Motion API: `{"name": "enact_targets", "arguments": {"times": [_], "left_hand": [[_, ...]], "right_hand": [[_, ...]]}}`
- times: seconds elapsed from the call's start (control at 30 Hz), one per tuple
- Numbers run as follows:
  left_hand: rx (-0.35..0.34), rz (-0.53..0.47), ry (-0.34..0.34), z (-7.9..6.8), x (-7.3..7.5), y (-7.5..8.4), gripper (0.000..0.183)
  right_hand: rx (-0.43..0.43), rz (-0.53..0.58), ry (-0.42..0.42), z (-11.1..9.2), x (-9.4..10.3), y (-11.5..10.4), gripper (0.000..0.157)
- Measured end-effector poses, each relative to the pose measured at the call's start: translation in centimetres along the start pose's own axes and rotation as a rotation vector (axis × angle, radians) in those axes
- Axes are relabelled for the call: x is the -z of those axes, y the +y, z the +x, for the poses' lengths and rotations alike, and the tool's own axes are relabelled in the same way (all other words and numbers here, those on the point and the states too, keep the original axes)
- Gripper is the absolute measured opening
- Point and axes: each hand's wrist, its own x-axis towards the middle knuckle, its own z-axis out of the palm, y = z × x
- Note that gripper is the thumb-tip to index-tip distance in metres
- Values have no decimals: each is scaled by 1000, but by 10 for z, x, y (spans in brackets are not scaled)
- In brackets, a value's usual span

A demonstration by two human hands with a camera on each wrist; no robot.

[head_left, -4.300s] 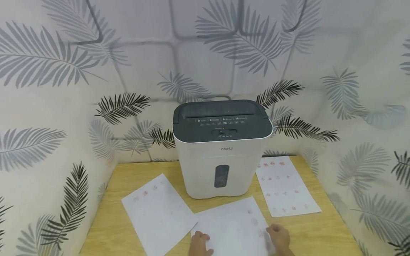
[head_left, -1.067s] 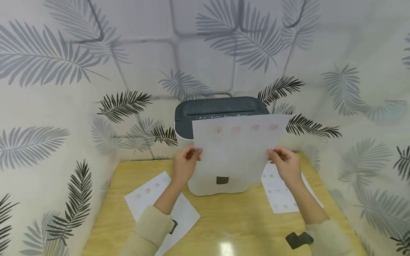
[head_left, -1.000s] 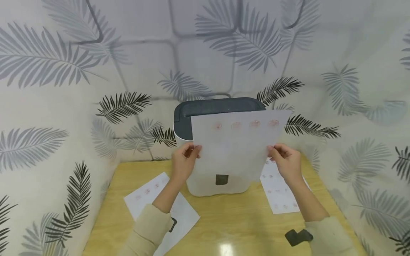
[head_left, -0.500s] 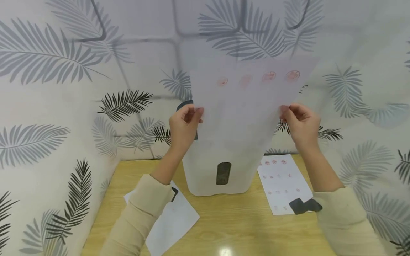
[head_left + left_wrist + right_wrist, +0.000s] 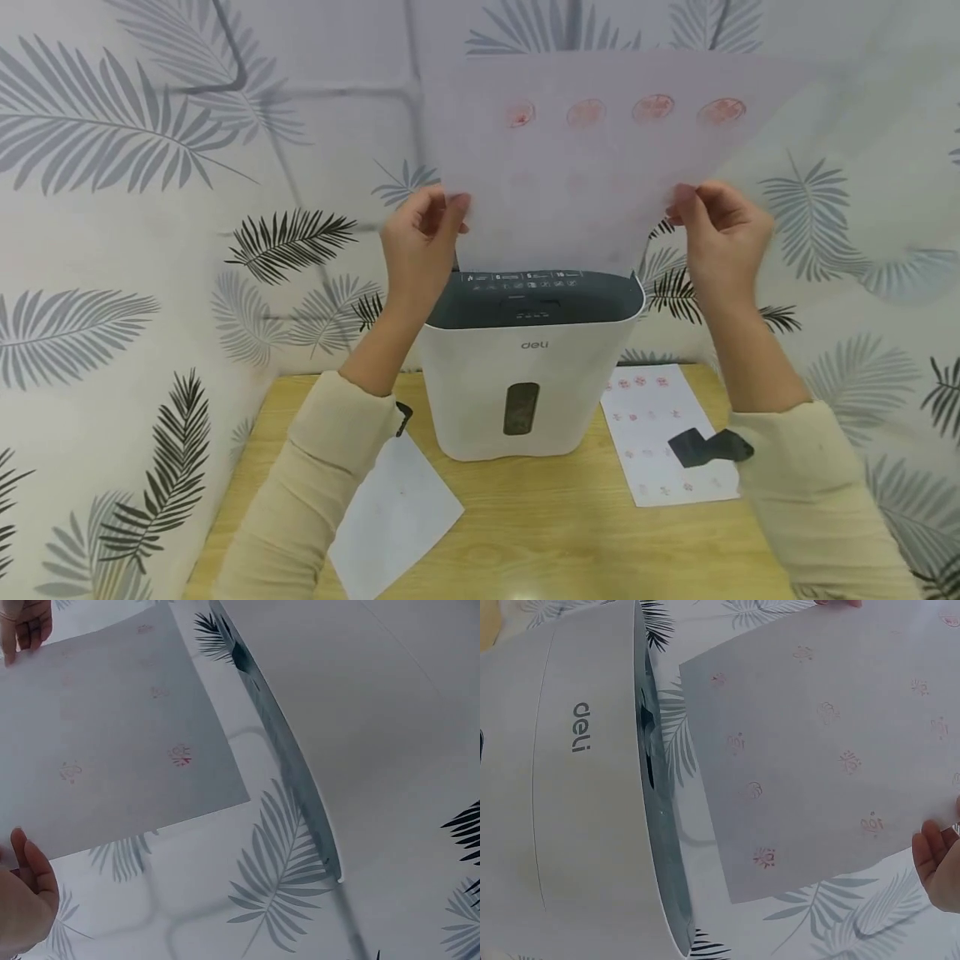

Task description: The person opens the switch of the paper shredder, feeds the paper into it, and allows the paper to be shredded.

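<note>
A white sheet of paper (image 5: 562, 192) with red stamp marks is held up between both hands, hanging above the paper shredder (image 5: 525, 375). At its left edge, my left hand (image 5: 422, 250) pinches the sheet between thumb and fingers. My right hand (image 5: 726, 246) pinches the opposite edge in the same way. In the right wrist view, the lower edge of the paper (image 5: 810, 742) hangs apart from the dark top of the shredder (image 5: 592, 795). The left wrist view also shows the left hand (image 5: 26, 900) at the paper's edge. The shredder's slot is hidden behind the sheet in the head view.
One stamped sheet (image 5: 686, 417) lies on the wooden table (image 5: 540, 525) right of the shredder. Another paper (image 5: 397, 508) lies at the left, partly under the left sleeve (image 5: 322, 467). A wall with a leaf pattern (image 5: 300, 192) rises behind.
Earlier the paper lay flat on the table in front of the shredder. Both hands have lifted it upright and raised it higher, so the shredder's front and part of its top show again.
</note>
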Motion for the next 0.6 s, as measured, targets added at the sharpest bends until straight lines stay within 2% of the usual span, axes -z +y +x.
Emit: {"name": "enact_targets", "arguments": {"times": [0.13, 0.27, 0.43, 0.6], "left_hand": [[-30, 17, 14, 1, -1, -14, 16], [1, 57, 9, -1, -3, -32, 16], [52, 83, -14, -4, -5, -44, 17], [53, 91, 0, -4, -5, -50, 15]], "right_hand": [[-30, -80, -1, 3, -5, 15, 18], [-73, -171, -11, 4, -6, 36, 21], [-130, -169, -8, 1, -5, 54, 19], [-167, -166, -14, -1, -6, 61, 17]]}}
